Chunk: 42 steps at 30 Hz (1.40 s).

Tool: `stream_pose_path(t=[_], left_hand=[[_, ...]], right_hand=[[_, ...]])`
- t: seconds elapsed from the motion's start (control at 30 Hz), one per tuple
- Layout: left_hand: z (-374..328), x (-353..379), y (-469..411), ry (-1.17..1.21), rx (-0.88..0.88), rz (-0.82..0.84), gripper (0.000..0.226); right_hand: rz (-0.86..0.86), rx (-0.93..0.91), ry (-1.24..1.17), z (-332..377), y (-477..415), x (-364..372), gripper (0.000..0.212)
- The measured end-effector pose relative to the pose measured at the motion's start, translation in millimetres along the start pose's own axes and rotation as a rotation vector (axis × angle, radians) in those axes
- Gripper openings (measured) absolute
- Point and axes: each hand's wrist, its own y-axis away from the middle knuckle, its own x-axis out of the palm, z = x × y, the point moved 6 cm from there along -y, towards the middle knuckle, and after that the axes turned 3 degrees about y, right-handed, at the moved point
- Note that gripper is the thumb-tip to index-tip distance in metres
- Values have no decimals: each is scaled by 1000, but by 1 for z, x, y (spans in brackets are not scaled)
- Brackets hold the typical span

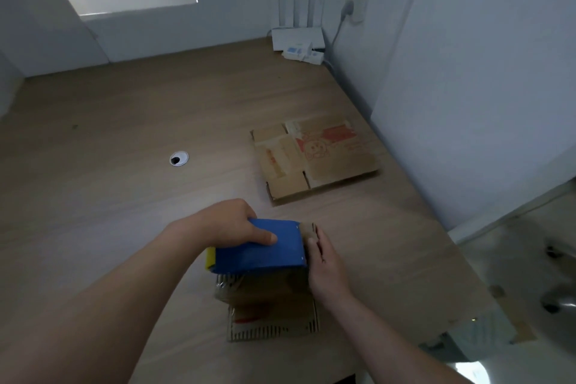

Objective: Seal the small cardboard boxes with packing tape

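1. Small brown cardboard box [271, 309] with red print and a row of dark stripes along its near edge. It sits on the counter at near centre, directly under both hands. A shiny film shows on its far left corner. Its top is largely hidden by the tool above it.
2. Blue flat-bodied packing tape dispenser [261, 249] with a yellow part at its left end. It lies across the far part of the box top. The tape roll itself cannot be seen.
3. Left hand [227, 224]: grasps the dispenser from the far left, with the thumb laid across the blue top face and the fingers curled over its far edge.
4. Right hand [325, 265]: released, grasping nothing. Its fingers are straight and pressed against the right side of the box, and the fingertips reach a raised cardboard edge just right of the dispenser.
5. Light wood-grain counter [124, 196]: carries all items listed.
6. Flattened brown cardboard box [314, 159] with a red cartoon print. It lies flat beyond the small box, to the right and well apart from it.
7. Round white cable grommet [179, 159] with a dark opening, set in the counter to the far left of the hands.
8. White router [297, 37] with upright antennas, in the far right corner against the wall.
9. White power strip [357, 6], mounted on the wall right of the router with a cable hanging from it.
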Motion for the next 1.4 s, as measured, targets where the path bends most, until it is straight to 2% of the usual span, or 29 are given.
stream_pose_path(t=[0.1,0.17,0.23,0.3,0.47,0.63,0.87,1.17,1.4], left_hand=[[17,-2,15,71,58,20,38],[39,-8,28,104,58,-1,45],[71,-21,43,118,37,-50,61],[104,-34,59,127,-1,-97,66],[146,-39,77,148,-60,-109,47],[168,-32,77,191,-99,-98,54],[179,-23,65,171,-125,-89,34],[157,-21,47,-144,-225,-117,49],[112,-31,47,-389,-172,-184,50]], right_hand=[[18,-35,30,2,1,0,39],[6,-61,52,2,0,-1,33],[-21,-82,100,-3,-3,-4,39],[-47,-98,166,-7,-5,-11,46],[-51,-127,250,-4,-8,-7,48],[-39,-152,270,0,-10,3,48],[-57,-173,283,1,-10,3,46],[-91,-166,276,-2,-12,5,47],[-124,-180,270,-1,-11,6,44]])
